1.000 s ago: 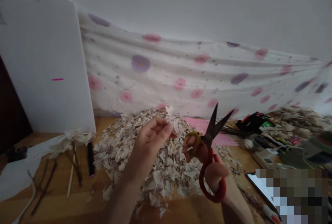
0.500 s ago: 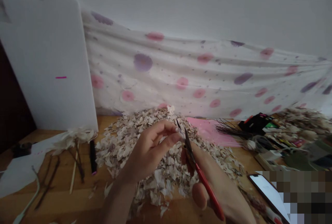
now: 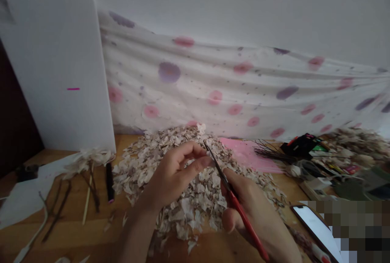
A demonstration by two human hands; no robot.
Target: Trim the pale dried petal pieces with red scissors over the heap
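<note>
Over a heap of pale, papery petal-like pieces [image 3: 185, 210], my left hand [image 3: 179, 169] pinches a small whitish piece between thumb and forefinger, mostly hidden by the fingertips. My right hand [image 3: 246, 202] is wrapped round a pair of red-handled scissors [image 3: 224, 179]. The dark blades point up and to the left, look closed together, and pass right beside the left fingertips. Whether the blades touch the piece I cannot tell.
A black marker [image 3: 109, 181], brown twigs [image 3: 59, 210] and a pale flower-like bunch [image 3: 87, 161] lie on the left. On the right are a pink sheet [image 3: 243, 153], dark thin wires [image 3: 268, 152], a phone [image 3: 313, 226] and clutter. A white board [image 3: 70, 59] stands behind.
The scissor blades have come together from apart beside the left fingertips, and my right fingers have closed up on the handles. My left hand has stayed almost in place.
</note>
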